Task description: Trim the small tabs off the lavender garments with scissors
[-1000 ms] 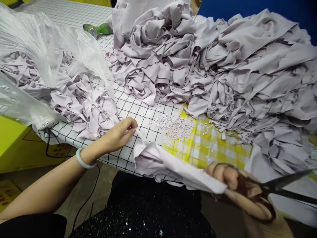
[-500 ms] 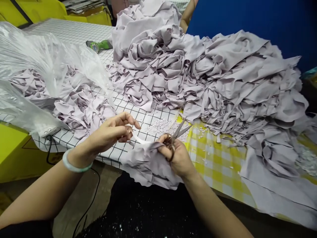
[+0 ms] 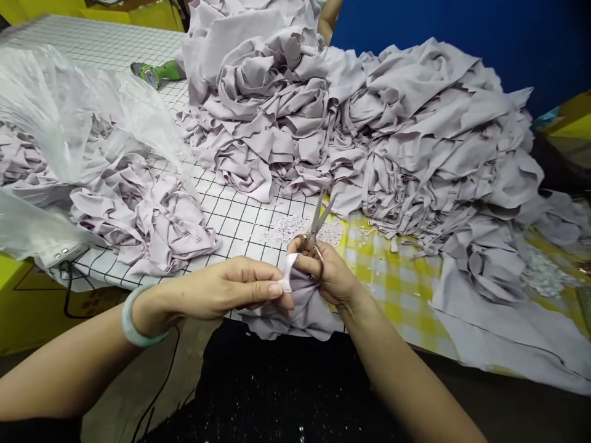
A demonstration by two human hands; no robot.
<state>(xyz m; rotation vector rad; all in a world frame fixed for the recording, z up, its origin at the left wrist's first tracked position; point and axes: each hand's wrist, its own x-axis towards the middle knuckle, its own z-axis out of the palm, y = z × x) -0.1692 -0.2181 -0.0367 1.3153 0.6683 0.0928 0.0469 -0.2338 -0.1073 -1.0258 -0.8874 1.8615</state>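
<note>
My left hand [image 3: 244, 286], with a pale green bangle on its wrist, pinches the edge of a pale lilac fabric piece [image 3: 309, 307]. My right hand [image 3: 332, 271] has its fingers through the handles of a pair of scissors [image 3: 316, 231] and also grips the fabric. The blades point up and away, slightly apart, with no fabric visible between them. Between the hands a small white strip [image 3: 289, 271] shows at the fabric's edge. The piece hangs over the table's front edge, above a black garment.
A large lilac fabric heap [image 3: 406, 135] spans the back and right. Small scraps [image 3: 295, 231] lie before it. At left are a plastic bag [image 3: 60, 117], more fabric [image 3: 152, 215] and a power strip [image 3: 64, 253]. A green-handled tool [image 3: 157, 72] lies behind; a person's arm [image 3: 329, 18] shows beyond.
My left hand has moved right and closed on the fabric's edge beside my right hand. The scissors now point more steeply upward. The camera view has shifted, moving the table items left and up.
</note>
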